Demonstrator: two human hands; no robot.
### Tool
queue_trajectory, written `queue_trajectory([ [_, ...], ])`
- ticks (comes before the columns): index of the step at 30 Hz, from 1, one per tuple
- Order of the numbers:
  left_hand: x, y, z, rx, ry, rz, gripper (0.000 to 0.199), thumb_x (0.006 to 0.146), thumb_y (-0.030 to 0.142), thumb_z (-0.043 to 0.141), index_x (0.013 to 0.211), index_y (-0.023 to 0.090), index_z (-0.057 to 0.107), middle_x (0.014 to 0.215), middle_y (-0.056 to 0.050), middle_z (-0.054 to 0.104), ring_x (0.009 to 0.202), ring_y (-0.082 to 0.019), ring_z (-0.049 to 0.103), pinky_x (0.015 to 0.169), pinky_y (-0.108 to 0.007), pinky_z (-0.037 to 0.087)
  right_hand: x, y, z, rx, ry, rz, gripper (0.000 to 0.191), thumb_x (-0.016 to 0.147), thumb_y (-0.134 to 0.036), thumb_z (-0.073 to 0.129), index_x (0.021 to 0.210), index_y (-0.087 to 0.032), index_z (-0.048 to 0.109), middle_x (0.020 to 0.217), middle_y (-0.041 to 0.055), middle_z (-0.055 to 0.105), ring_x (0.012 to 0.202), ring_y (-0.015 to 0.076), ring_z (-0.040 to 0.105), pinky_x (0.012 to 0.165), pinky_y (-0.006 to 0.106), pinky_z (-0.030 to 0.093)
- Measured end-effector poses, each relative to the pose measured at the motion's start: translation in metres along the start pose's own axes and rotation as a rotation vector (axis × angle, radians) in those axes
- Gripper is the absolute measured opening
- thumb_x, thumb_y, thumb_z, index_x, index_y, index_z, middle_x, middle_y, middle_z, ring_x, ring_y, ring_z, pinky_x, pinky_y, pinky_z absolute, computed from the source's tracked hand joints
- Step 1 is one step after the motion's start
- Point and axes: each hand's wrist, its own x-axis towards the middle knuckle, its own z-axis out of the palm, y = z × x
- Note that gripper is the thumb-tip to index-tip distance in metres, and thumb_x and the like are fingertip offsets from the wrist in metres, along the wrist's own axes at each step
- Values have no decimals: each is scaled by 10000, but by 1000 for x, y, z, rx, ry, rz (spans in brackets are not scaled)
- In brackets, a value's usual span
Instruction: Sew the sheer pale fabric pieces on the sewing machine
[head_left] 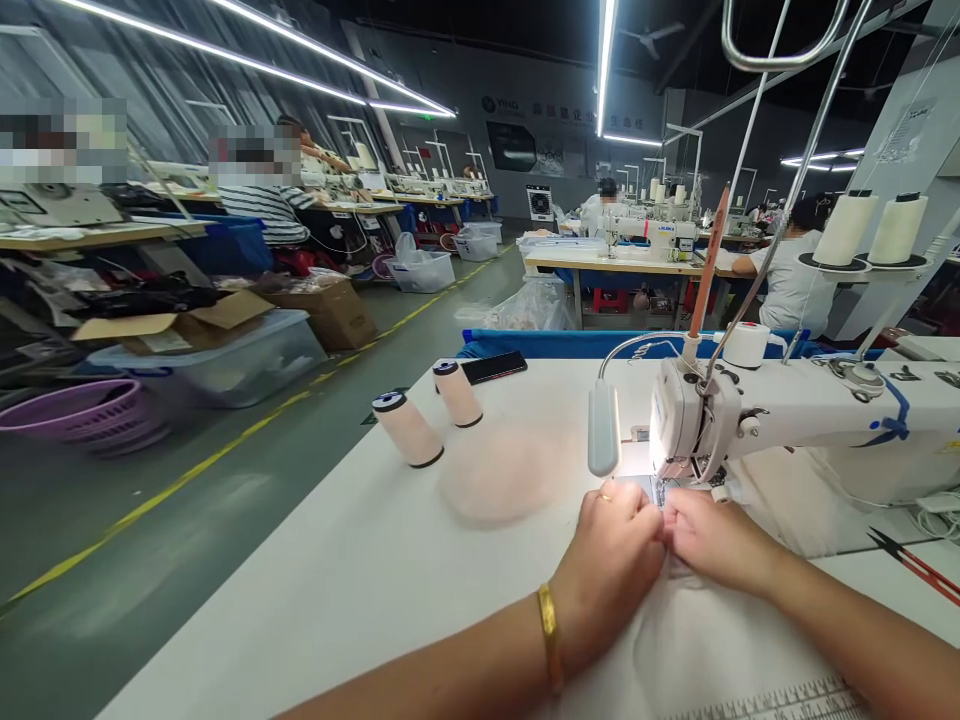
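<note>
Both hands meet at the needle of the white sewing machine (750, 415): left hand (611, 560) and right hand (712, 540) pinch thin white fabric (690, 640), fingers pressed together. It looks limp, light, slippery; I judge gripping near the edge best.

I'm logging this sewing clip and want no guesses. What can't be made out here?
Head view only:
- Needle and stitch line: hidden behind the left hand and right hand, which meet under the sewing machine head.
- Fingers: curled together over the white fabric, so the grip is unclear.
- Machine's right end: cut off by the edge.
- Wall lettering: too small.
</note>
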Motion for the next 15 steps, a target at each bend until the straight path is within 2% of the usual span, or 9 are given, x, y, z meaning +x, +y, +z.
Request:
queue_trajectory([
  [3, -3, -7, 5, 5, 88, 261, 242, 920, 49, 551, 723, 188, 563, 825, -10, 648, 745, -179, 474, 737, -354, 367, -1, -1, -2, -42, 5, 6, 178, 892, -191, 568, 750, -238, 471, 731, -36, 622, 620, 147, 534, 547, 234, 311],
  [5, -3, -10, 7, -22, 109, 322, 256, 935, 54, 565, 715, 186, 559, 816, 2, 670, 727, -172, 476, 728, -356, 363, -4, 3, -1, -76, 21, -9, 158, 923, -209, 571, 788, -239, 497, 763, -28, 644, 638, 153, 549, 568, 245, 313],
  [7, -3, -12, 8, -31, 111, 306, 234, 935, 62, 583, 740, 189, 583, 801, 6, 675, 725, -174, 486, 721, -358, 364, -9, 11, 2, -151, 74, -47, 117, 953, -209, 554, 841, -237, 533, 804, 2, 663, 659, 174, 550, 580, 271, 299],
  [9, -2, -14, 8, -25, 100, 275, 226, 927, 60, 590, 743, 191, 595, 767, 7, 664, 719, -177, 494, 714, -358, 366, -16, 21, 7, -293, 205, -182, 119, 978, -185, 508, 889, -225, 576, 833, 42, 675, 658, 198, 540, 579, 302, 289],
  [12, 0, -17, 9, -12, 92, 255, 234, 926, 72, 599, 722, 188, 593, 770, 1, 670, 732, -184, 520, 721, -364, 378, -24, 30, 14, -426, 427, -553, 233, 1005, -102, 425, 970, -206, 630, 946, 81, 709, 732, 220, 583, 645, 339, 375],
  [14, 1, -19, 10, -7, 95, 258, 224, 940, 99, 610, 735, 189, 610, 803, -4, 687, 751, -191, 543, 731, -370, 389, -25, 31, 17, -375, 464, -718, 257, 1021, -81, 416, 1026, -206, 640, 1010, 79, 716, 837, 225, 623, 730, 348, 433],
  [15, 1, -19, 10, -5, 96, 257, 219, 947, 112, 612, 744, 191, 619, 822, -6, 694, 762, -195, 553, 736, -374, 395, -24, 31, 18, -344, 450, -747, 252, 1028, -85, 423, 1038, -210, 641, 1003, 73, 714, 872, 226, 634, 749, 344, 448],
])
